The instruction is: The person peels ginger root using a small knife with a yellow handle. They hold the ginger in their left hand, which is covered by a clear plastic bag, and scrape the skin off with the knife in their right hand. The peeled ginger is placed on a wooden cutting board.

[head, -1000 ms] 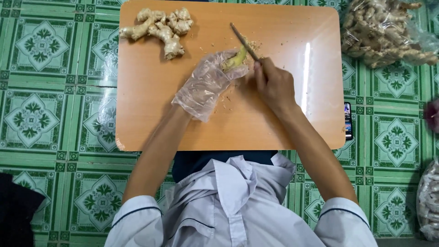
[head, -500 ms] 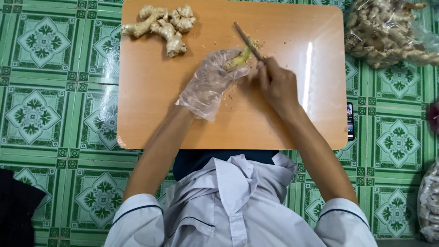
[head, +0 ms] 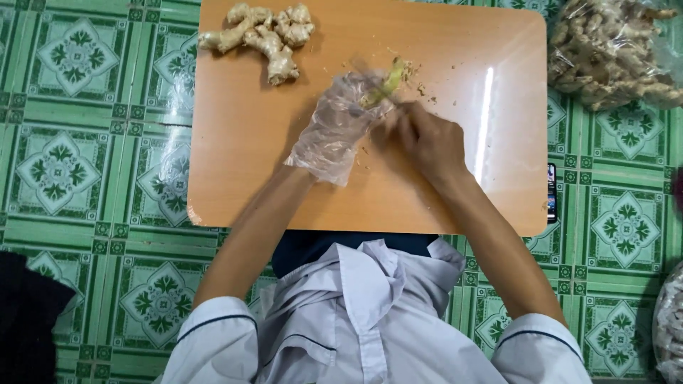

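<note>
My left hand, in a loose clear plastic glove, grips a small yellowish piece of ginger above the middle of an orange cutting board. My bare right hand is closed right beside it, around the handle of a small knife. The knife's blade is a motion blur against the ginger piece. Small peel scraps lie on the board around the ginger. A large unpeeled ginger root rests at the board's far left corner.
The board lies on a green patterned tile floor. A clear bag of ginger roots sits at the far right. A dark phone pokes out by the board's right edge. Dark cloth lies at the near left, another bag at the near right.
The knife blade, earlier pointing up and left above the ginger, has swept down against the piece and is now blurred. Both hands stay close together at the board's middle.
</note>
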